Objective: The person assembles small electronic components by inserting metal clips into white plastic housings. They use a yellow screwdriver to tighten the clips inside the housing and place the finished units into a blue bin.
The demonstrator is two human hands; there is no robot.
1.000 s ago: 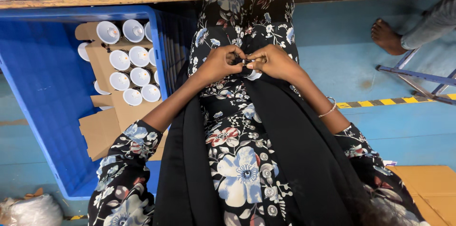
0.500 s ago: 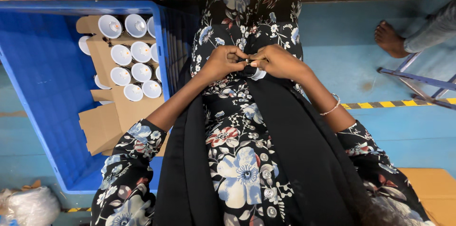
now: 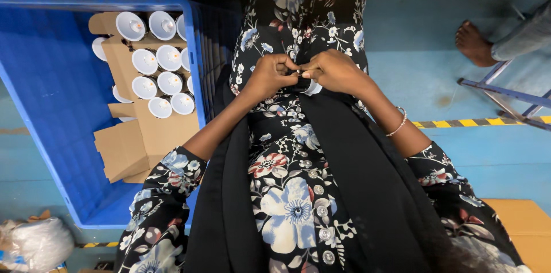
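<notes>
Hands unmoved since earlier frame: left hand and right hand pinch closed on small white part at centre; slipping grip risks dropping it into lap

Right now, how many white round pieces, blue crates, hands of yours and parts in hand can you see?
White round pieces: about 13, some partly hidden
Blue crate: 1
Hands: 2, left hand and right hand
Small part pinched between both hands: 1
Total: about 17
</notes>
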